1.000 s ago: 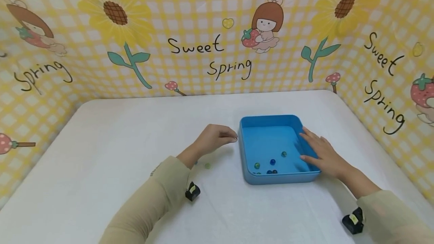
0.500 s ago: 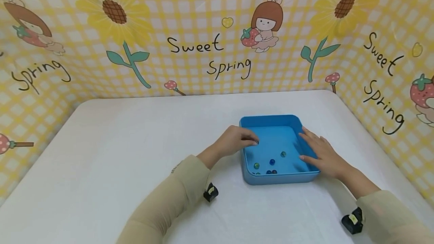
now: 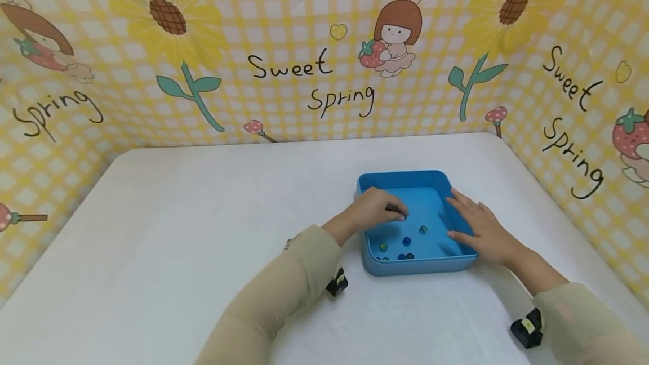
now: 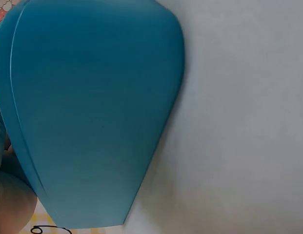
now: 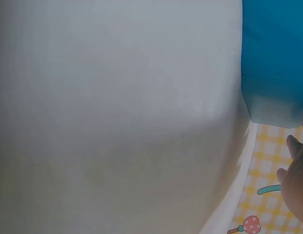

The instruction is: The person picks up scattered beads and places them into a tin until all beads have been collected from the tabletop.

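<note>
My left hand (image 3: 375, 208) reaches over the left wall of a blue square box (image 3: 421, 266). Its thumb and fingers pinch a small dark marble (image 3: 404, 217) above the box floor. Fingers spread, my right hand (image 3: 487, 235) rests against the box's right rim. Inside the box lie several glass marbles: a green one (image 3: 383, 247), a blue one (image 3: 407, 241), a greenish one (image 3: 423, 230) and more along the near wall. In the left wrist view the box wall hides most of my left hand (image 4: 12, 207); the right wrist view catches only part of my right hand (image 5: 296, 190).
The box stands on a white-covered table (image 3: 203, 213), right of the middle. A yellow checked cloth (image 3: 294, 10) with printed flowers and lettering rises behind and at both sides. My left sleeve (image 3: 289, 280) covers a strip of table left of the box.
My left hand has moved right, from outside the box to over its inside, still pinching the marble. A green marble on the table is now out of sight near my left sleeve. My right hand stays put.
</note>
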Demonstrator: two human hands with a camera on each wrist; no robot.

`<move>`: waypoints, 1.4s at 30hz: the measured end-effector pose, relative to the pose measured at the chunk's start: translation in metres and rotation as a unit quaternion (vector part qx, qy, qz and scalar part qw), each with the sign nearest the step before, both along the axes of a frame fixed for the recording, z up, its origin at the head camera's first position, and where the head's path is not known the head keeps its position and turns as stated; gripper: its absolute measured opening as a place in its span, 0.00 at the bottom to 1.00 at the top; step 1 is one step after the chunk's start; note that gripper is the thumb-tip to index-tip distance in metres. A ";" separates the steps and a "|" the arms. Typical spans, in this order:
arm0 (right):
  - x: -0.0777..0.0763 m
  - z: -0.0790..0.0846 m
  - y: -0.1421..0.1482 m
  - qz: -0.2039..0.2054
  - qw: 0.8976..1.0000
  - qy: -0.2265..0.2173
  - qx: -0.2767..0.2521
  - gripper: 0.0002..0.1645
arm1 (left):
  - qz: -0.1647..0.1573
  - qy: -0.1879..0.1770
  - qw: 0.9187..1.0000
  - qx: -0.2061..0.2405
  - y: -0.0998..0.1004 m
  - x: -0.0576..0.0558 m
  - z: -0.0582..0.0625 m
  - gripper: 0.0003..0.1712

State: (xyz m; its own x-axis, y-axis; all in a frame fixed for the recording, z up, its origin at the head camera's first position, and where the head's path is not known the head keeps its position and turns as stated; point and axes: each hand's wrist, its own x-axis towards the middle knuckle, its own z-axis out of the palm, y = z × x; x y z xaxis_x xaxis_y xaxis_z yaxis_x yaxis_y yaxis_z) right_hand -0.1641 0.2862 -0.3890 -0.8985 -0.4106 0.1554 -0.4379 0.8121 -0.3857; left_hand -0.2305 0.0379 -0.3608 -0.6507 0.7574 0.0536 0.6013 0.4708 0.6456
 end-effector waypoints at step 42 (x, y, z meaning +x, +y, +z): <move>-0.009 -0.004 0.006 0.008 1.000 -0.002 -0.004 0.38 | -0.045 0.082 0.977 -0.191 0.021 -0.001 -0.007 0.12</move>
State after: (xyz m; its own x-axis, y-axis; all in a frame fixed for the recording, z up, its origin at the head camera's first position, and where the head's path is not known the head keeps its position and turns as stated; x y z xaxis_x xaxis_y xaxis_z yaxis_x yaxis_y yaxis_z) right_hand -0.1729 0.2918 -0.3925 -0.8921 -0.4245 0.1545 -0.4497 0.8018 -0.3936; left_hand -0.2310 0.0587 -0.3683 -0.5866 0.7967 -0.1454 0.7323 0.5985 0.3249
